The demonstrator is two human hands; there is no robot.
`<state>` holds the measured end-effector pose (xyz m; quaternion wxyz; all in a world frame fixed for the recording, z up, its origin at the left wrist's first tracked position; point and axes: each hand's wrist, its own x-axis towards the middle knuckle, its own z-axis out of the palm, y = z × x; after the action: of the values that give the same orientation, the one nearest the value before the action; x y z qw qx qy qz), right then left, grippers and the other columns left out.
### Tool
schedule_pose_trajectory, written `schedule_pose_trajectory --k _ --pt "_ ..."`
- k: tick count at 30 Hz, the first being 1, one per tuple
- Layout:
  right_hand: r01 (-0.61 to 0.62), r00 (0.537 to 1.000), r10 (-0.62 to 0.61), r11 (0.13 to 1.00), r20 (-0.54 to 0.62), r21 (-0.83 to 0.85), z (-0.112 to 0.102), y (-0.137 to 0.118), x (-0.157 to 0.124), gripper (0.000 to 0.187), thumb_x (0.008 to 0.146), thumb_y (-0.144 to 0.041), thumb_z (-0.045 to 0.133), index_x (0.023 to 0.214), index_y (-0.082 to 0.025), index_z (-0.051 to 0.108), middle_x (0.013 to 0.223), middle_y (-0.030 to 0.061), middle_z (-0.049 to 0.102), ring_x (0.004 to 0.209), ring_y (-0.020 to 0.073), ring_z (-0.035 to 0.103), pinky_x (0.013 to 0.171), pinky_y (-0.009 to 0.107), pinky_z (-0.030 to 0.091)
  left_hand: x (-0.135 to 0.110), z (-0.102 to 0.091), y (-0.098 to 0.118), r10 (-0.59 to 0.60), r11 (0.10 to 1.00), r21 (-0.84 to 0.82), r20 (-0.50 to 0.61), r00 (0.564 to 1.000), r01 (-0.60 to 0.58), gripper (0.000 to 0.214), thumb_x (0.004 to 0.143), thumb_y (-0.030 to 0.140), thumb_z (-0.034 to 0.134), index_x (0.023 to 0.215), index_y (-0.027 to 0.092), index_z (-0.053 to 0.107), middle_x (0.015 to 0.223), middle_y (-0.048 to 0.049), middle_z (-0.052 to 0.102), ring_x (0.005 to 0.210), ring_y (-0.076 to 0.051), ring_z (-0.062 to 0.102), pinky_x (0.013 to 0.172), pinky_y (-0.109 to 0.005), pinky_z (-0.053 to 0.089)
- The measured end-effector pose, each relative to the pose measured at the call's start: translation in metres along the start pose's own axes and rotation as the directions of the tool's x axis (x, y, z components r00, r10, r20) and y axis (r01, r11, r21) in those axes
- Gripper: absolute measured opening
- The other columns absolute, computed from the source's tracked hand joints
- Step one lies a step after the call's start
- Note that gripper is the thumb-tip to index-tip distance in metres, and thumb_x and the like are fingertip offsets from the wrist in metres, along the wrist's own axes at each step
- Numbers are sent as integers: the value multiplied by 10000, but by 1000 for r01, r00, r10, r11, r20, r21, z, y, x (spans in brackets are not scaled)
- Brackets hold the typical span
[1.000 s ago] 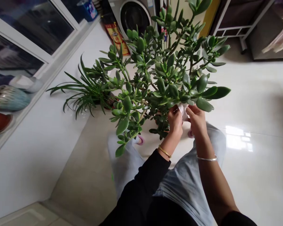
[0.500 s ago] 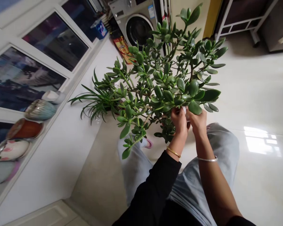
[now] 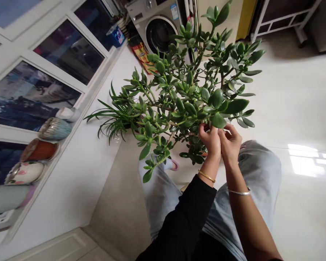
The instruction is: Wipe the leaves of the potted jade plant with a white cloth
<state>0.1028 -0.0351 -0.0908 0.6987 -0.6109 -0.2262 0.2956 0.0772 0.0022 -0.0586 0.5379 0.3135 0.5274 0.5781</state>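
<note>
The left hand (image 3: pixel 209 139) is up among the lower stems of the jade plant (image 3: pixel 187 90), fingers curled and tips hidden by leaves, so whether it grips anything I cannot tell; the right hand (image 3: pixel 229 143) is just beside it, half open with fingers bent, nothing visible in it; the jade plant spreads out in front of both hands, its branches standing between them and the washing machine (image 3: pixel 160 34); a spider plant (image 3: pixel 116 119) sits just beside it, toward the window; glazed pots (image 3: pixel 54 128) line the sill (image 3: pixel 78 99); a blue packet (image 3: pixel 117 35) stands at the sill's far end, near a red and yellow bag (image 3: pixel 139 58); a metal rack (image 3: pixel 277 16) shows beyond the tiled floor (image 3: pixel 301 108); the writing on packet, bag and washer is too small to read.
</note>
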Motion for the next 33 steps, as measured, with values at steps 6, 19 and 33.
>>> schedule_pose_trajectory --k 6,19,33 --pt "10 998 -4 996 -69 89 -1 9 -11 268 829 -369 725 1049 -218 741 1041 38 752 923 183 688 866 339 549 -3 -3 -5 -3 1000 -27 4 1000 3 74 825 179 694 895 198 679 902 -35 746 939 -182 705 898 -285 517" --pt "7 999 -3 997 -46 73 -1 13 -7 285 816 -368 729 1050 -206 741 1003 32 757 846 162 666 824 314 535 -5 -3 8 -15 1000 8 -24 1000 15 78 784 133 707 787 188 653 830 -20 738 841 -166 679 849 -286 509" --pt "-67 987 91 982 -130 174 -34 7 -11 282 776 -396 795 976 -200 759 893 -2 707 745 117 602 719 266 508 -24 -31 -1 -337 885 -259 219 916 387 251 776 351 757 974 206 703 1006 -53 755 985 -191 709 857 -295 554"
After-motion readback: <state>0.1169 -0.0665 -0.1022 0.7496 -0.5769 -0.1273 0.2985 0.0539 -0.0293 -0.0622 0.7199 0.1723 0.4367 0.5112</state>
